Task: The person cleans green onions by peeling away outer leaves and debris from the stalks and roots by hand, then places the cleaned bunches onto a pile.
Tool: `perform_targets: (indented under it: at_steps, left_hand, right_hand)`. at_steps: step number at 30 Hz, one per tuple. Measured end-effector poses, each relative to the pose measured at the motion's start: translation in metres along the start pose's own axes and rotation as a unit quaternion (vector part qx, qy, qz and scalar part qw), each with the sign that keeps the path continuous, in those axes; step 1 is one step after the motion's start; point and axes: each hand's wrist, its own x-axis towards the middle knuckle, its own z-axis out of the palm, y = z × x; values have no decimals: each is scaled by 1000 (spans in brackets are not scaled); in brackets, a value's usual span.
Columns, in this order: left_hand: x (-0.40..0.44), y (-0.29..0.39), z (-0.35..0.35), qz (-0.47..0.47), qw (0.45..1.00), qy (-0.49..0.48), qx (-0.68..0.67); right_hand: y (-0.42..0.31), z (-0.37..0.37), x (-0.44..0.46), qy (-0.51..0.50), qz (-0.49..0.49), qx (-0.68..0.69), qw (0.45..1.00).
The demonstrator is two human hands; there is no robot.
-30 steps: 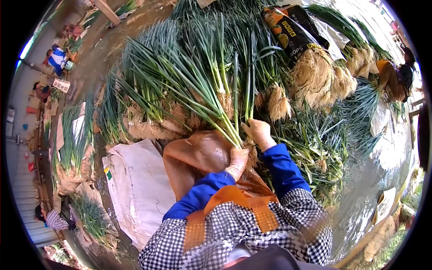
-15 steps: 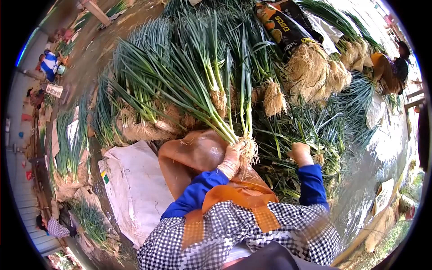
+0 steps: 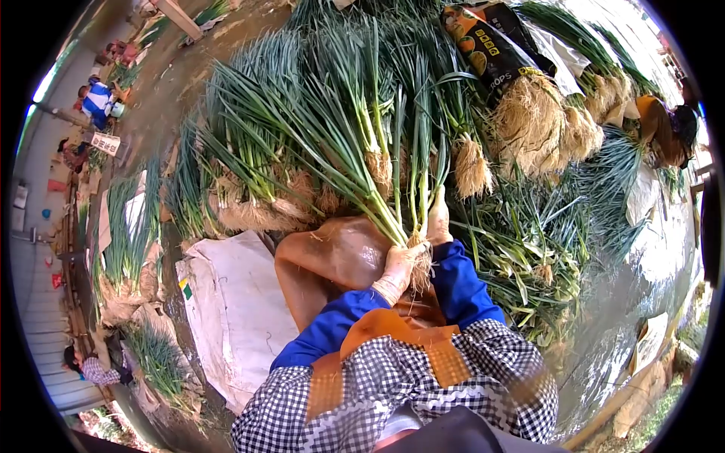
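Observation:
A small bunch of green onions [image 3: 387, 221] slants up and left over my lap, its pale roots [image 3: 420, 273] hanging down. My left hand [image 3: 399, 266] is closed round the white stalk ends just above those roots. At the right side of the same stalks is my right hand [image 3: 439, 223], fingers up along them and closed against them; some fingertips are hidden. My knee, under a wet brown apron [image 3: 343, 253], lies below the bunch.
Rows of green onions [image 3: 264, 121] with roots toward me lie ahead. A black printed bag [image 3: 491, 45] covers a large bundle. Loose stripped leaves [image 3: 521, 249] pile up at right. A white sack [image 3: 238, 309] lies left. Other people [image 3: 97, 102] sit farther off.
My right hand has moved left from over the leaf pile to the stalks of the bunch. The left hand keeps its hold near the roots. The view has shifted slightly.

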Motion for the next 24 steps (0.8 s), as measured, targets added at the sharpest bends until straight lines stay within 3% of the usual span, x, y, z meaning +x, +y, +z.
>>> perform_targets:
  at_steps: [2, 3, 4, 6, 7, 8, 10, 11, 13, 14, 16, 18, 20, 21, 22, 23, 24]
  left_hand:
    - [9, -10, -10, -83, 975, -93, -182]
    - [12, -11, -15, -103, 957, -144, -232]
    - [8, -7, -10, -92, 964, -118, -220]
    - [5, -3, -10, -109, 954, -112, -255]
    - [7, -4, -13, -108, 954, -111, -256]
    - [9, -4, -16, -119, 944, -128, -279]
    - [11, -7, -15, -132, 932, -146, -303]
    - [13, -9, -11, -118, 944, -96, -293]
    - [12, -5, -6, -104, 952, -44, -283]
    - [11, -4, -5, -102, 967, -46, -229]
    - [4, -4, -4, -102, 987, -49, -118]
    - [8, -9, -7, -120, 979, -82, -142]
    - [10, -7, -8, -143, 940, -123, -285]
    - [11, -8, -10, -162, 904, -185, -349]
    - [15, -12, -12, -161, 904, -184, -350]
    - [18, -17, -13, -142, 915, -145, -349]
    - [21, -21, -13, -124, 924, -106, -347]
  right_hand:
    - [-10, 12, -23, -63, 29, 129, 989]
    - [2, -11, -2, -92, 11, 112, 989]
    - [0, -14, -1, -132, -50, 25, 990]
    - [-13, -13, -9, -102, 6, 87, 991]
    - [-15, -17, -6, -154, -43, -36, 986]
    - [-19, -16, -11, -152, -71, -133, 977]
    - [-19, -13, -15, -139, -61, -155, 976]
    - [-18, -17, -14, -149, -36, -144, 978]
    - [-15, -10, -23, -87, -98, -225, 966]
    - [-8, -18, -16, -78, -144, -262, 951]
    - [-20, -5, -34, -59, -101, -269, 956]
    - [-18, -6, -24, -66, -98, -194, 974]
    - [-14, 0, -24, -13, -143, -220, 965]
    - [-4, -7, -15, 6, -181, -249, 951]
    - [8, -12, -7, 23, -217, -278, 935]
    - [18, -21, 0, 89, -283, -418, 859]
    - [12, -15, -11, 140, -387, -554, 723]
